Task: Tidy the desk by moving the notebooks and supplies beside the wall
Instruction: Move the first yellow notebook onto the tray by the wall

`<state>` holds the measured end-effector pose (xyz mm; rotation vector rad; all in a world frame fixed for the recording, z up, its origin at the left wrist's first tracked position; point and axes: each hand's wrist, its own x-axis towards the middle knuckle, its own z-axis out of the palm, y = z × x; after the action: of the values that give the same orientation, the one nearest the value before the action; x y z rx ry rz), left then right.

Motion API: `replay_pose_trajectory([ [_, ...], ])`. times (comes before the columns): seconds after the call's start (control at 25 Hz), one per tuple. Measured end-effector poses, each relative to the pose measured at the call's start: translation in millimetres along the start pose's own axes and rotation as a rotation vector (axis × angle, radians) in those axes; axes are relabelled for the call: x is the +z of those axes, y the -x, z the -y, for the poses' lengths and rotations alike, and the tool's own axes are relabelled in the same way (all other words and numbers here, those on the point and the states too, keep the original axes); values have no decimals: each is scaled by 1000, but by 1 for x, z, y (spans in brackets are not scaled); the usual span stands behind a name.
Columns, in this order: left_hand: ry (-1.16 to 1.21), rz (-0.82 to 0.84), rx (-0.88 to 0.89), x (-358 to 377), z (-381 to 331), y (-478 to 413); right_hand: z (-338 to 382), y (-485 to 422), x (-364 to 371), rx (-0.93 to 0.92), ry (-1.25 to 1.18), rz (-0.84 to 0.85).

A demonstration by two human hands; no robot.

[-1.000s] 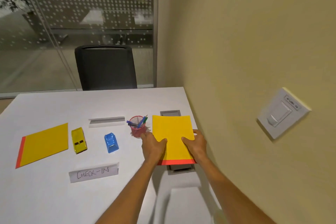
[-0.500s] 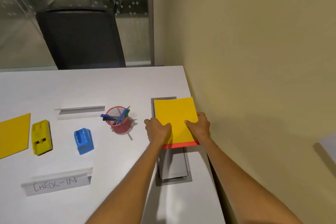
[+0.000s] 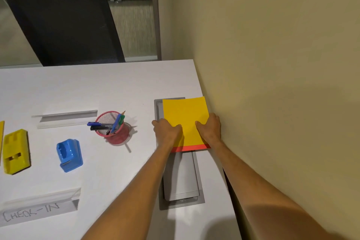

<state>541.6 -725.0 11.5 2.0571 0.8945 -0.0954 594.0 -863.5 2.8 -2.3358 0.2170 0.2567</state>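
A yellow notebook (image 3: 185, 115) with a red spine strip lies flat on the white desk (image 3: 97, 87), close to the beige wall (image 3: 272, 64). It covers the far part of a grey cable hatch (image 3: 181, 177). My left hand (image 3: 167, 130) grips its near left edge and my right hand (image 3: 210, 128) grips its near right edge. A red mesh pen cup (image 3: 116, 130) with pens stands left of the notebook. A blue supply (image 3: 69, 155) and a yellow supply (image 3: 16, 151) lie further left. A second yellow notebook (image 3: 1, 132) shows only as a sliver at the left border.
A clear "CHECK-IN" sign holder (image 3: 39, 208) lies at the near left, and another clear holder (image 3: 66, 118) lies behind the pen cup. A black office chair (image 3: 64, 25) stands beyond the desk's far edge, in front of a glass partition.
Both hands have slid the yellow notebook farther along the wall, uncovering more of the grey hatch. The view has tilted down and shifted right.
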Motion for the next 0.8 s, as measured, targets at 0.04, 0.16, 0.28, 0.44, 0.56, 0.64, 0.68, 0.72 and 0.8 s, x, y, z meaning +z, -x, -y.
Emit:
replay_pose_trajectory([
  [0.04,-8,1,-5,3,1,-2,1,0,3,-3,49,-15],
  [0.16,-23,3,-10,8,6,-5,1,3,11,-37,166,-57],
  [0.28,-21,9,-12,10,7,-9,0,4,14,-61,205,-87],
  [0.44,-23,20,-11,10,8,-7,-2,4,15,-72,227,-111],
  [0.56,6,42,16,10,9,-5,-3,4,15,-66,210,-101],
  [0.64,27,53,39,6,11,-4,-4,5,14,-54,186,-84],
  [0.68,31,58,49,3,12,-3,-4,6,13,-47,172,-76],
  [0.72,30,61,56,0,13,-1,-3,8,12,-42,161,-69],
  [0.8,25,71,78,-8,15,5,-3,12,9,-41,153,-60],
])
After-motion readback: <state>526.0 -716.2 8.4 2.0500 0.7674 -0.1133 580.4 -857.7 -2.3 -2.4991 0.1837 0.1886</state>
